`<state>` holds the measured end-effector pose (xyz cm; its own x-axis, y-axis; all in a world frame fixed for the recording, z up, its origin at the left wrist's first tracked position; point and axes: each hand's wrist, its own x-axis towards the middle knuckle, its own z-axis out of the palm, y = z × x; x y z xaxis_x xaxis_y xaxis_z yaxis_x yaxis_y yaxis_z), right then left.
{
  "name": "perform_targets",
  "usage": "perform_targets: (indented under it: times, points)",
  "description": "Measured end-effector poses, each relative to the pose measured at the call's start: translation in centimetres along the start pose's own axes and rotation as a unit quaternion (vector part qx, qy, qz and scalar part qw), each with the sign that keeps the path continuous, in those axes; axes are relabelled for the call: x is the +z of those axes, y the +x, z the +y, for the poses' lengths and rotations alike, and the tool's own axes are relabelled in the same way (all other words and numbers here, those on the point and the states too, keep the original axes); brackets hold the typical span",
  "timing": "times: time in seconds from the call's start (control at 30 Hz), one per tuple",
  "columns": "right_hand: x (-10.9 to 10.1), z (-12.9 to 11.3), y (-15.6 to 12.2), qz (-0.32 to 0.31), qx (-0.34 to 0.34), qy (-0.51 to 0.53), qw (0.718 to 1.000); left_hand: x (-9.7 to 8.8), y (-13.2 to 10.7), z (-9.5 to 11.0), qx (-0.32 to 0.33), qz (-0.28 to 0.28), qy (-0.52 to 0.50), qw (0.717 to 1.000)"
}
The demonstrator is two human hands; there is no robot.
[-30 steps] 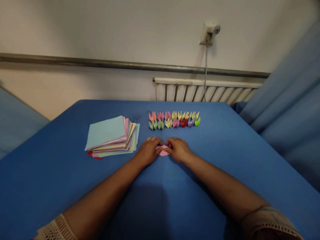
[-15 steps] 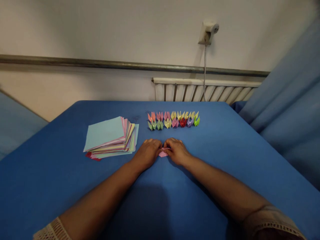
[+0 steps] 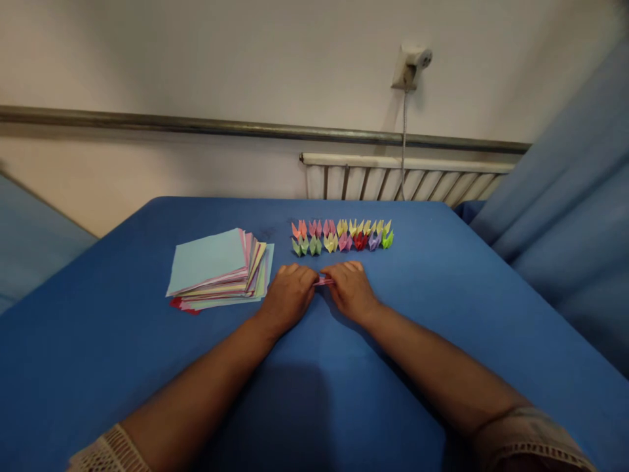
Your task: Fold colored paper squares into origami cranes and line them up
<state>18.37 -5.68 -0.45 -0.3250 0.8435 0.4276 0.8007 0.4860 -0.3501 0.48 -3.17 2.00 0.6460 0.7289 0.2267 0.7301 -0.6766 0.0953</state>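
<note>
A small folded piece of pink paper [image 3: 323, 282] is pinched between my two hands above the middle of the table. My left hand [image 3: 291, 293] grips its left end with closed fingers. At the right end, my right hand [image 3: 352, 290] is closed on it too. Only a thin pink strip shows between the fingertips; the rest is hidden. Just beyond my hands stand two rows of folded paper cranes [image 3: 344, 242] in pink, yellow, green, red and purple.
Left of my hands lies a messy stack of coloured paper [image 3: 209, 263], light blue on top. Blue cloth covers the table [image 3: 393, 406]. Behind it are a radiator [image 3: 358, 160], a wall pipe [image 3: 221, 128] and a plugged-in cord [image 3: 404, 131]. A blue curtain [image 3: 570, 203] hangs at the right.
The pink paper was lower, with a wider face showing; now it is lifted and seen as a narrow strip. Both hands have risen slightly and tilted, still holding it.
</note>
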Motion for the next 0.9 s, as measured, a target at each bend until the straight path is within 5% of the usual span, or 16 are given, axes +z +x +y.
perform_targets:
  times: [0.33,0.9]
  points:
    - [0.1,-0.1,-0.4,-0.111,0.012,-0.047,0.993,1.5,0.0,-1.0,-0.058,-0.038,-0.025,0.997]
    - [0.9,-0.1,-0.8,-0.089,0.041,0.002,0.995,0.6,-0.3,-2.5,-0.032,-0.086,-0.209,0.974]
